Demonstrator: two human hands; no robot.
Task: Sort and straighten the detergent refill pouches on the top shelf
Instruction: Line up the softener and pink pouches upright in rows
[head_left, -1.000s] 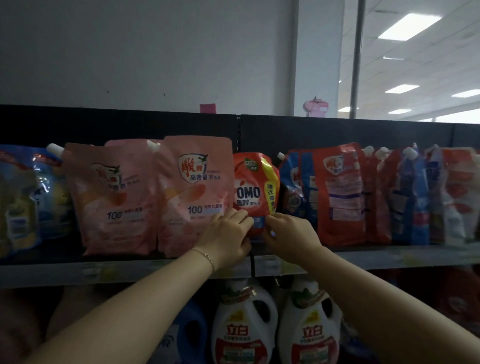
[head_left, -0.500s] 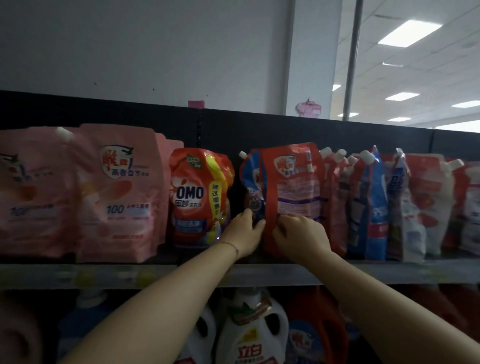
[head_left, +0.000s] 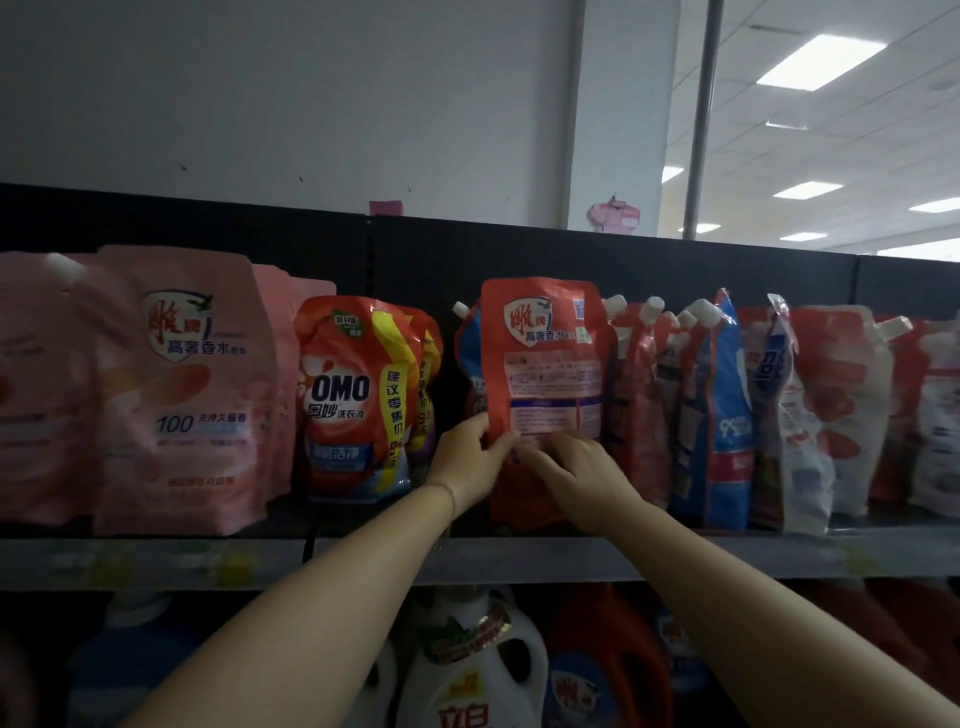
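An orange-red refill pouch (head_left: 545, 358) stands upright on the top shelf (head_left: 208, 564), its printed back facing me. My left hand (head_left: 470, 460) grips its lower left edge, thumb on the front. My right hand (head_left: 582, 475) lies on its lower front with fingers curled against it. Behind it a blue-and-red pouch (head_left: 470, 364) leans. To the left stand orange OMO pouches (head_left: 353, 400) and pink pouches (head_left: 182, 395). To the right, several red, blue and white spouted pouches (head_left: 727, 415) lean unevenly.
A black back panel (head_left: 675, 270) rises behind the pouches. The lower shelf holds white detergent bottles (head_left: 467, 675) and an orange-red one (head_left: 608, 670). A grey pole (head_left: 701, 119) and a white wall stand behind the shelving.
My view and both hands moved right, from the OMO pouch to the orange-red pouch. That pouch now stands straighter and faces me squarely.
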